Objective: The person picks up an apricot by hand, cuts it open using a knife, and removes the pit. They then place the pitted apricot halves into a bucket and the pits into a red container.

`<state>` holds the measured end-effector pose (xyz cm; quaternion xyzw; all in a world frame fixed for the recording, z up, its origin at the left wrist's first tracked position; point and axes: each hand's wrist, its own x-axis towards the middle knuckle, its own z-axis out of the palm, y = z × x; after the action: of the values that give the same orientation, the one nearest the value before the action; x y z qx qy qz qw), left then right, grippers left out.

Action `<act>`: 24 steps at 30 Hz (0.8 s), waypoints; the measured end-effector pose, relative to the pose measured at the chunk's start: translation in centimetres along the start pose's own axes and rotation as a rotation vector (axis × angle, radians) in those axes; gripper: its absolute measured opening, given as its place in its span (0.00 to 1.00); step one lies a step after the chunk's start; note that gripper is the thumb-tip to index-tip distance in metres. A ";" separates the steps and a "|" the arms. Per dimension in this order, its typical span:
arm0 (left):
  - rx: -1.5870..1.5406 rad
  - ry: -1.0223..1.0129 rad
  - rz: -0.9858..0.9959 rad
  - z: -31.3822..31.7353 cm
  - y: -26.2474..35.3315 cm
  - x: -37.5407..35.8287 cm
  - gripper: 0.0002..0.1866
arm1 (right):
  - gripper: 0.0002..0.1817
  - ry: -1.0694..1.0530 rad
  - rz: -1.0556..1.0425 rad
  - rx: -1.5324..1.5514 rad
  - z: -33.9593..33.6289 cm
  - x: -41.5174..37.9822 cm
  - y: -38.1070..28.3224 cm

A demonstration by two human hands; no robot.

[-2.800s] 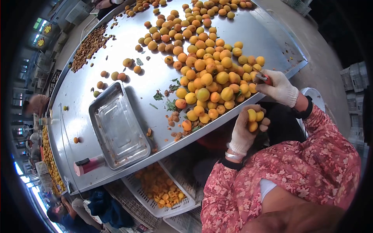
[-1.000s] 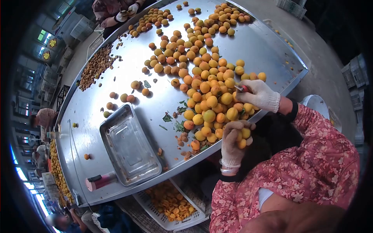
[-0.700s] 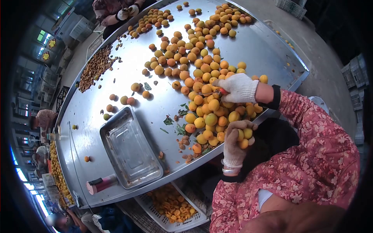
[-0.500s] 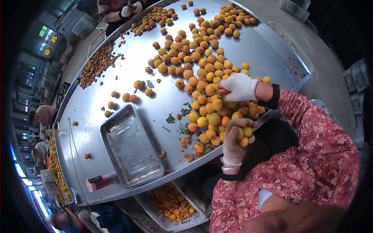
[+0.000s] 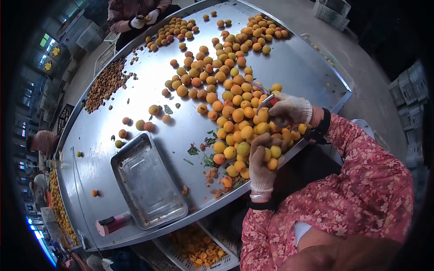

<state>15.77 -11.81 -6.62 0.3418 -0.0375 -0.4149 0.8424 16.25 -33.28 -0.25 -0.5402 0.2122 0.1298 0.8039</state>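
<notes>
My left hand (image 5: 262, 169), in a worn whitish glove, is closed round a few yellow-orange apricots (image 5: 271, 164) at the near edge of the fruit heap. Above and to its right, my right hand (image 5: 293, 109), also gloved, grips a small red-handled tool (image 5: 273, 100) with a shiny metal end. The tool's exact kind I cannot make out. Its tip points left over the heap of apricots (image 5: 244, 113). Both hands are close together, and part of the right hand's fingers is blurred.
A metal table (image 5: 176, 126) bears a shallow steel tray (image 5: 147, 180), a pink-sided cup (image 5: 113, 224), green leaves (image 5: 193, 149) and a pile of apricot stones (image 5: 107, 86). Below the near edge stands a white crate (image 5: 226, 262) of split apricots. Across the table are a co-worker's gloved hands (image 5: 144, 19).
My right hand has turned and shifted right, bringing the tool's metal end into view. My left hand still holds apricots. The whole view has shifted slightly.
</notes>
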 end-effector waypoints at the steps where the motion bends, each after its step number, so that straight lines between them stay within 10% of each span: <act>1: 0.188 -0.013 0.091 -0.2 -0.2 0.1 0.21 | 0.14 0.028 0.016 -0.101 0.1 0.1 -0.2; 10: 0.156 -0.150 -0.017 -0.5 0.4 0.7 0.20 | 0.19 0.079 -0.204 -0.993 1.3 1.3 0.5; 18: -0.057 -0.100 -0.154 0.4 1.6 0.9 0.28 | 0.10 0.192 -0.133 -0.525 2.6 -1.2 -1.8; 24: -0.074 -0.127 -0.143 0.5 1.7 1.0 0.28 | 0.14 0.256 -0.456 -1.170 3.0 0.8 -2.3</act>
<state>17.36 -12.13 -5.42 0.2853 -0.0513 -0.4958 0.8186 18.60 -31.36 2.20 -0.9324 0.0803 -0.0154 0.3520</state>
